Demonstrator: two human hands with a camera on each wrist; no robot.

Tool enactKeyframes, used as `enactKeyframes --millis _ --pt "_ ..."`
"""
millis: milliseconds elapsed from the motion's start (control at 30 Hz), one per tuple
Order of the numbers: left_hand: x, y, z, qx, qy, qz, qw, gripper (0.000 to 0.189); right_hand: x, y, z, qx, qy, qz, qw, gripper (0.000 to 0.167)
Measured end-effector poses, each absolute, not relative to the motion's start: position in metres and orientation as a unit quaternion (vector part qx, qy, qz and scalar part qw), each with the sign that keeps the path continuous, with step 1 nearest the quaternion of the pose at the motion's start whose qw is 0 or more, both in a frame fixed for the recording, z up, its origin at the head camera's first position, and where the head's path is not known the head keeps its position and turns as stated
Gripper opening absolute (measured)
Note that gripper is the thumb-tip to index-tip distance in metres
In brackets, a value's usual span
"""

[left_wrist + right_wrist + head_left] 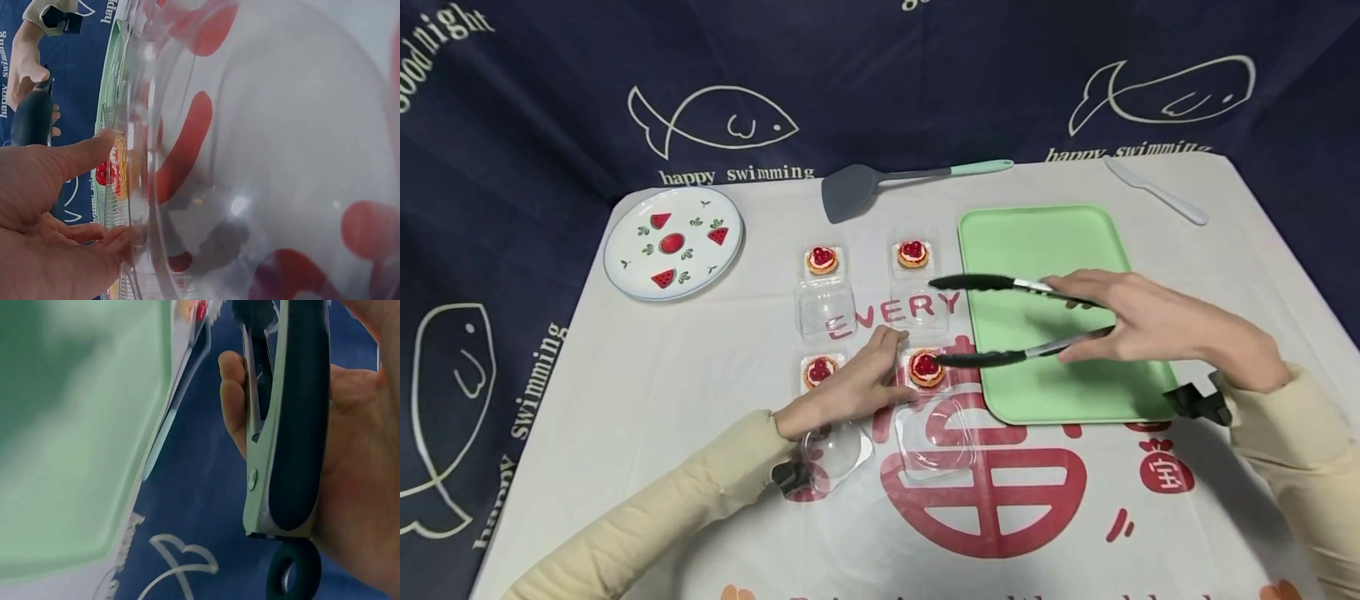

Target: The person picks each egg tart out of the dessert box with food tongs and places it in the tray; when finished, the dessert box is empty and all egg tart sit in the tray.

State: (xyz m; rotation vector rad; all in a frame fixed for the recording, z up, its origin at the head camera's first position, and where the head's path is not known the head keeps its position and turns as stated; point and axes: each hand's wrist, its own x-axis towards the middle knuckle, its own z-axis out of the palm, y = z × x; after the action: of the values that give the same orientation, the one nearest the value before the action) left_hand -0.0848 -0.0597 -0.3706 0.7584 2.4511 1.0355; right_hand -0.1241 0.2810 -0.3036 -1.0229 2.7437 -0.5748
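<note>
My left hand [868,379] grips the left side of a clear plastic box [958,375], thumb at the near corner and fingers at the far one. Inside that box sits a small tart [927,367] with red topping; in the left wrist view the tart [117,167] shows between thumb and fingers. Its round-domed lid [936,437] lies folded open toward me. My right hand [1150,317] holds black-tipped tongs [992,358] spread wide over a green tray [1060,242]. The lower tong tip overlaps the tart's right edge; the upper one lies farther back. The right wrist view shows the tongs' dark handle [300,419] against the palm.
More open boxes hold tarts: one tart [822,259] at back left, another tart [913,253] at back right, and a third tart [820,371] partly behind my left hand. A watermelon-patterned plate [625,271] stands far left. A spatula [850,192] and white knife [1157,192] lie along the back.
</note>
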Motion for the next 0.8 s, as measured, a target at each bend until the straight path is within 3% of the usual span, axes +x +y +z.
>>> enactKeyframes --millis 167,800 --pt "-0.085 -0.059 -0.370 0.265 0.870 0.368 0.194 0.071 -0.117 0.266 -0.300 -0.386 0.904 -0.162 0.082 0.077" --pt "-0.084 -0.059 -0.369 0.270 0.867 0.373 0.191 0.073 -0.109 0.226 -0.274 -0.394 0.913 -0.022 0.101 0.062"
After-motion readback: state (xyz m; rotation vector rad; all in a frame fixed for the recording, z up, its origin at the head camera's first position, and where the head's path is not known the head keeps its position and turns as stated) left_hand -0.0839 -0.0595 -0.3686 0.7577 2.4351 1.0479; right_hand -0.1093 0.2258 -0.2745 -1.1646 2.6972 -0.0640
